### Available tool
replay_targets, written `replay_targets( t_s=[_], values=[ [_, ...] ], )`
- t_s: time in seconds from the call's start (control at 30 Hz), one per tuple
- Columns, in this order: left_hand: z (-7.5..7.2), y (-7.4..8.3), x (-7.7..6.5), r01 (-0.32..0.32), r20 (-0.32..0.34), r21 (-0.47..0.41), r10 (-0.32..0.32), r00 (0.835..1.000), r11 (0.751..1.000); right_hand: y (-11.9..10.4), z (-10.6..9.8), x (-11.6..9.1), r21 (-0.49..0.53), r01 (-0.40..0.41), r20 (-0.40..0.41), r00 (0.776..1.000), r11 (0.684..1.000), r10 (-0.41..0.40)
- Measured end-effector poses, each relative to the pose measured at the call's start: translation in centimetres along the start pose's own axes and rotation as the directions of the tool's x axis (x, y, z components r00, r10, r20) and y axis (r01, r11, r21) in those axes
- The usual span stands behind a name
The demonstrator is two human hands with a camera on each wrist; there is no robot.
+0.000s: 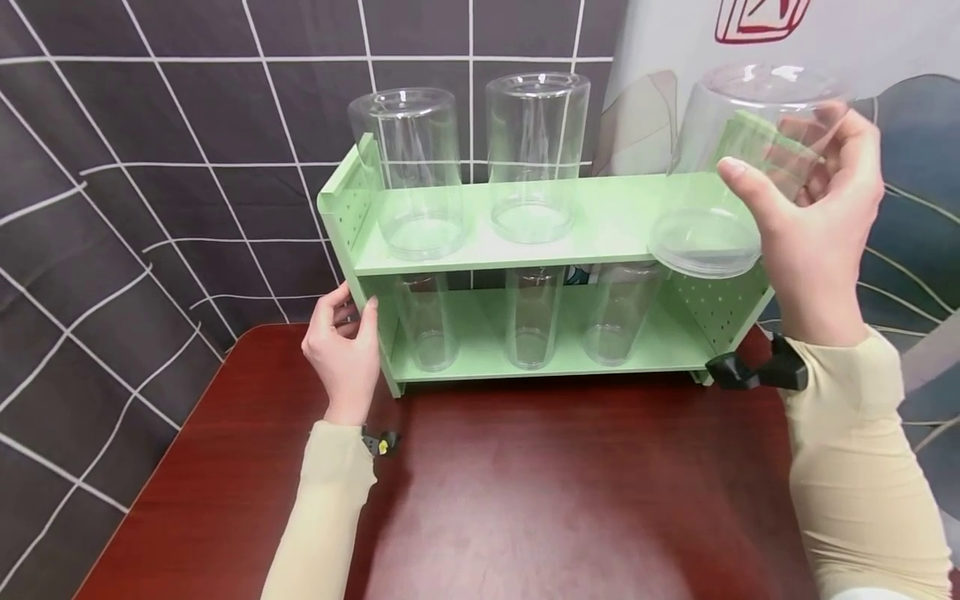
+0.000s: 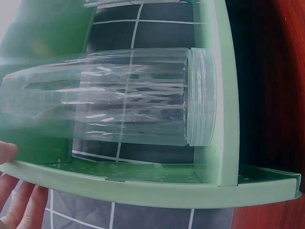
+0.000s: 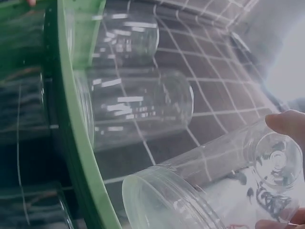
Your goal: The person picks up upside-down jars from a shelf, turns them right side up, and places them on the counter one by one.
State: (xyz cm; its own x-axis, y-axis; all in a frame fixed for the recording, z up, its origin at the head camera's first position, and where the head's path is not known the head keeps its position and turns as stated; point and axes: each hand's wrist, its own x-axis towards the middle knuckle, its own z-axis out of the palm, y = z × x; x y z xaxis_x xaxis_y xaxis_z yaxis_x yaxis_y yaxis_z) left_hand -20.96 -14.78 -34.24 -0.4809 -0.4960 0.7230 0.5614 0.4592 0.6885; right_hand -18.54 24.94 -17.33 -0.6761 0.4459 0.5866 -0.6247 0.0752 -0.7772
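Observation:
My right hand (image 1: 828, 192) grips a large clear plastic jar (image 1: 701, 158) near its upper end, with the thumb on the near side. The jar leans, its lid (image 3: 152, 202) lowest, over the right end of the green two-tier shelf (image 1: 622, 208). At the shelf's left side panel, my left hand (image 1: 341, 350) pinches the edge; in the left wrist view the thumb (image 2: 7, 152) lies on one side and several fingers on the other. Two similar jars, the left one (image 1: 420, 175) and the middle one (image 1: 536, 158), stand lid down on the upper tier.
Three narrower clear jars (image 1: 532, 321) stand on the lower tier. The shelf rests on a dark red table (image 1: 480, 483). Behind and to the left hangs a dark cloth with white grid lines (image 1: 202, 108); a pale patterned cloth (image 1: 907, 50) hangs at the right.

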Motion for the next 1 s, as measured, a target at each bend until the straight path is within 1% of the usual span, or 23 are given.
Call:
replay_targets(
  t_s=[0.07, 0.13, 0.23, 0.37, 0.5, 0.57, 0.6, 0.73, 0.8, 0.83, 0.93, 1.0],
  values=[
    [0.0, 0.1, 0.0, -0.005, -0.008, 0.0, 0.005, 1.0, 1.0, 0.0, 0.1, -0.5, 0.031, 0.025, 0.012, 1.0, 0.999, -0.026],
    [0.0, 0.0, 0.1, -0.01, -0.015, -0.002, 0.01, 1.0, 1.0, 0.0, 0.1, -1.1, 0.08, 0.031, 0.031, 0.999, 0.996, -0.034],
    [0.0, 0.1, 0.1, -0.017, -0.019, -0.002, 0.017, 1.0, 1.0, -0.1, 0.2, -2.0, 0.104, 0.04, 0.072, 0.996, 0.994, -0.048],
    [-0.2, 0.1, 0.1, -0.004, -0.028, -0.002, 0.004, 1.0, 1.0, -0.2, 0.3, -3.4, 0.125, 0.034, 0.144, 0.988, 0.992, -0.052],
    [-0.2, 0.0, 0.0, 0.005, -0.024, 0.005, -0.005, 1.0, 1.0, -0.4, 0.4, -4.8, 0.157, 0.01, 0.191, 0.981, 0.988, -0.04],
    [-0.1, -0.1, 0.0, 0.002, -0.023, 0.002, -0.002, 1.0, 1.0, -0.3, 0.2, -5.3, 0.162, 0.035, 0.218, 0.973, 0.986, -0.07],
    [-0.1, -0.1, 0.0, 0.002, -0.024, 0.002, -0.002, 1.0, 1.0, -0.3, 0.2, -5.6, 0.167, 0.034, 0.228, 0.971, 0.985, -0.072],
    [0.1, -0.2, 0.0, 0.002, -0.027, -0.006, -0.002, 1.0, 1.0, 0.3, -0.1, -6.5, 0.172, 0.079, 0.293, 0.948, 0.982, -0.128],
    [0.1, -0.1, 0.0, 0.006, -0.025, -0.006, -0.006, 1.0, 1.0, 0.5, -0.1, -7.2, 0.172, 0.056, 0.312, 0.944, 0.983, -0.109],
    [0.1, -0.1, 0.0, 0.003, -0.019, -0.001, -0.003, 1.0, 1.0, 0.7, -0.1, -7.5, 0.164, 0.057, 0.326, 0.939, 0.985, -0.109],
    [0.1, 0.1, 0.0, 0.008, 0.005, 0.004, -0.008, 1.0, 1.0, 1.3, -0.2, -8.6, 0.138, 0.022, 0.364, 0.929, 0.99, -0.071],
    [0.0, 0.2, 0.0, 0.032, 0.023, -0.007, -0.032, 0.999, 0.999, 1.9, -0.2, -9.3, 0.097, 0.013, 0.395, 0.917, 0.995, -0.05]
  ],
)
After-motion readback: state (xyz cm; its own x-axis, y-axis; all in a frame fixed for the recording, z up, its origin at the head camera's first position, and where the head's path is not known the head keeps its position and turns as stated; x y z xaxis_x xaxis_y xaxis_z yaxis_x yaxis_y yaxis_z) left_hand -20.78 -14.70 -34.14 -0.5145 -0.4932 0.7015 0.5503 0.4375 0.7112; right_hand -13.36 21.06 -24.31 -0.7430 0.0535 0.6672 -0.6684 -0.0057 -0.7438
